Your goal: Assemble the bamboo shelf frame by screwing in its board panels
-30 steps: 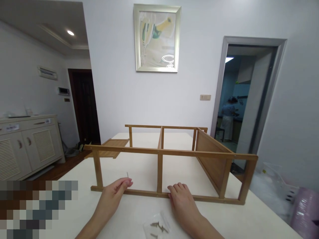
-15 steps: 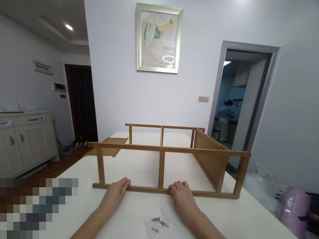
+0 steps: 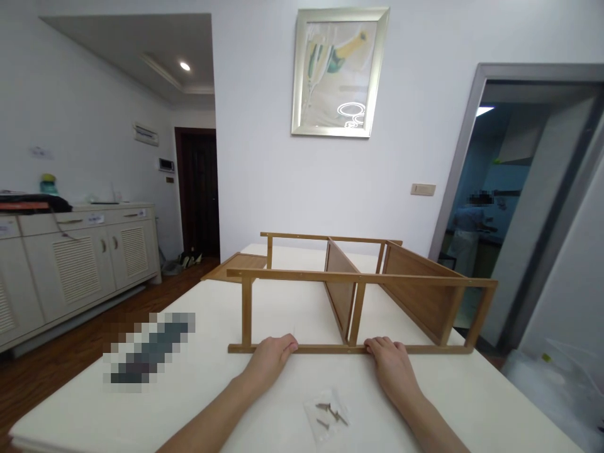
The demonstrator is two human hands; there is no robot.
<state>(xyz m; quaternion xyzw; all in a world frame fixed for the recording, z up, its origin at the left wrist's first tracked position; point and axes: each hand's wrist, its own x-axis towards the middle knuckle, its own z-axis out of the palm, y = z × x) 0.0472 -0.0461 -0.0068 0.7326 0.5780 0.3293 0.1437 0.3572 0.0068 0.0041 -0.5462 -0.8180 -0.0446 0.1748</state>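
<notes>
A wooden shelf frame (image 3: pixel 302 275) lies on its side on the white table (image 3: pixel 226 409), with two panels standing between its side rails. My left hand (image 3: pixel 274 355) is closed on the near bottom rail, left of the middle post. A thin pale sliver shows above its fingertips, too small to name. Right of that post, my right hand (image 3: pixel 391 365) has its fingers curled over the same rail. Between my forearms rests a small clear plastic bag (image 3: pixel 325 418) with several screws (image 3: pixel 335 414) in or on it.
A loose wooden panel (image 3: pixel 236 267) lies beyond the frame's left end. On the table's left is a blurred-out dark item (image 3: pixel 151 349). Plastic wrapping (image 3: pixel 552 390) is at the right. A person (image 3: pixel 467 229) stands beyond the doorway; a white cabinet (image 3: pixel 113 242) stands left.
My view has swung left, so things sit farther right in the picture. The middle panel's face now shows. Both hands keep their hold on the rail.
</notes>
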